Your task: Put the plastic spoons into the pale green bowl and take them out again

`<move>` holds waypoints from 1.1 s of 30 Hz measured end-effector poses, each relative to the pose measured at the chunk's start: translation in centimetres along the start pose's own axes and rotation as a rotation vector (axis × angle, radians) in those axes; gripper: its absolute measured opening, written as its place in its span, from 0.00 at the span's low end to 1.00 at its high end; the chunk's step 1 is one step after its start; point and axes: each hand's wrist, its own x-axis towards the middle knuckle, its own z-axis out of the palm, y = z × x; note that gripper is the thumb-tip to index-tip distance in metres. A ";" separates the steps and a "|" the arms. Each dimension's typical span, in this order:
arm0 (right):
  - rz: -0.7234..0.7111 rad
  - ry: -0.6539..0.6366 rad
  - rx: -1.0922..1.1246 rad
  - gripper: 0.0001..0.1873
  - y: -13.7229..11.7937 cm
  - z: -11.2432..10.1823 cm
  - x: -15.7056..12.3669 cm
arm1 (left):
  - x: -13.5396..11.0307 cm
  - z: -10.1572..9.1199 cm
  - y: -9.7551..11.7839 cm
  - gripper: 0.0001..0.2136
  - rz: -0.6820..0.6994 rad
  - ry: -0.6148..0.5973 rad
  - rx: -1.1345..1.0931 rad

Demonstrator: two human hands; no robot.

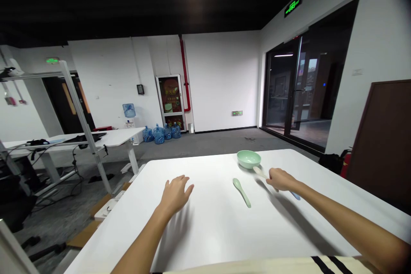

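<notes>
My right hand (282, 179) is closed around a pale cream spoon (259, 172), whose bowl end points left toward a green bowl (248, 159). The green bowl sits near the far edge of the white table (208, 222). A light green spoon (241, 192) lies on the tabletop between my hands, nearer the right one. Under my right wrist shows part of a blue object (295, 195); the rest of it is hidden. On the left, my left hand (176, 193) hovers over the table, fingers apart and holding nothing.
Beyond the table, several blue water bottles (159, 134) stand on the floor by the wall. A second white table (120, 137) with a metal frame (80, 111) is at the left. A brown panel (382, 137) and a fire extinguisher (346, 162) stand at the right.
</notes>
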 end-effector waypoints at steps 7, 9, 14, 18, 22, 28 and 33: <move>0.009 0.113 0.049 0.21 -1.6 -4.6 3.1 | 0.1 0.1 -0.1 0.23 -0.005 -0.005 -0.004; 0.044 0.144 0.028 0.18 -2.0 -5.1 4.6 | 0.2 0.2 -0.2 0.23 -0.005 -0.005 -0.003; 0.074 0.225 -0.007 0.17 -2.7 -4.7 8.1 | 0.4 0.4 -0.2 0.23 -0.024 -0.008 -0.008; 0.092 0.230 0.003 0.18 -3.3 -3.5 10.2 | 0.6 0.5 -0.3 0.23 -0.024 0.000 -0.006; 0.107 0.204 0.003 0.19 -4.0 -2.5 11.4 | 0.7 0.6 -0.3 0.23 -0.025 0.003 -0.007; 0.111 0.171 -0.024 0.20 -4.5 -1.1 12.7 | 0.9 0.8 -0.5 0.23 -0.030 0.010 -0.019; 0.104 0.175 -0.016 0.18 -4.5 0.1 13.8 | 1.0 0.9 -0.6 0.23 -0.034 -0.002 -0.023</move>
